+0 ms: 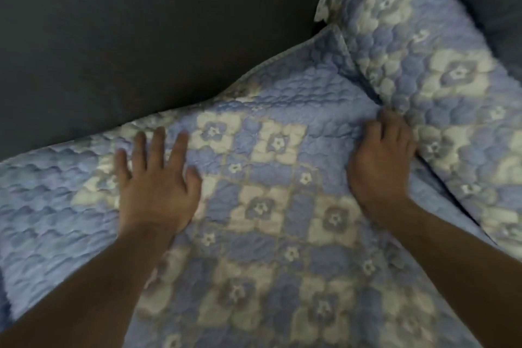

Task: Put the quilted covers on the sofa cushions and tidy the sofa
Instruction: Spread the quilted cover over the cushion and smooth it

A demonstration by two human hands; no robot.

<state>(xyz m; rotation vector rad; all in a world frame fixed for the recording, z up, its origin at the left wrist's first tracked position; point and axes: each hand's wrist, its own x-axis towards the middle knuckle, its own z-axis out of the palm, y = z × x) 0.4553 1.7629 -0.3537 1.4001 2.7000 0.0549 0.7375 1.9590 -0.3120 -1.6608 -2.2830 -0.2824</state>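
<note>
inspection of the head view: the quilted cover (271,206), blue with pale flower squares, lies spread over the seat cushion and fills the frame from 9 o'clock round to 5 o'clock, its piped far edge running on a slant from 9 o'clock up toward 1 o'clock against the dark sofa back (141,22). a second covered cushion (423,70) stands along the 2 o'clock side, its long axis running from 12 o'clock down to 4 o'clock, and it meets the flat cover in a crease. the left hand (158,186) lies flat on the cover at about 8 o'clock from centre, fingers straight and spread, pointing to 12 o'clock, holding nothing and pressing the cloth down. the right hand (381,167) sits at 3 o'clock with its fingers (392,127) bent down at the crease; it appears to be pushing cloth into the gap, though whether it pinches any fabric cannot be told through the blur. judgement: the step in hand is smoothing and tucking this cover. the coming move turns on the crease, which lies directly at the right fingertips and runs away toward 11 o'clock and 4 o'clock; the right hand is plainly the nearer one, while the left is well apart from it and nearer the loose far edge at 10 o'clock. risk noted: tucking hard may drag the cover off square unless the left hand anchors it.
</note>
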